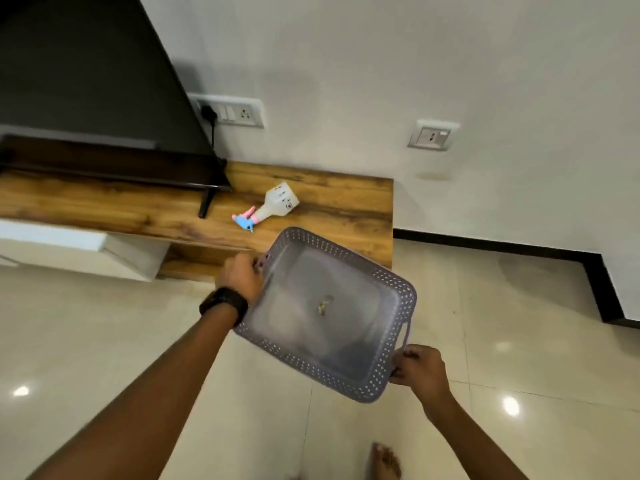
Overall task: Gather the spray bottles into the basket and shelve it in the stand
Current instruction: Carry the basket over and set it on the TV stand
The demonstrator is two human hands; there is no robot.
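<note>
Plainly, the basket (325,313) hangs in the air between both hands, above the floor (104,341) and just in front of the tabletop (329,202). The left hand (240,277) has its fingers clamped on one short rim; the right hand (420,368) has its fingers closed on the handle at the opposite end. The basket is empty but for a small speck at its bottom. One bottle (273,207) lies on its side on the tabletop, nozzle toward the person, near the TV (86,81) foot.

The basket is tilted, so a bottle dropped in may roll to the low end. Freeing one hand to reach for the bottle leaves a one-ended grip, and the basket could swing or slip. Setting it down carelessly could knock the bottle off the tabletop edge.
</note>
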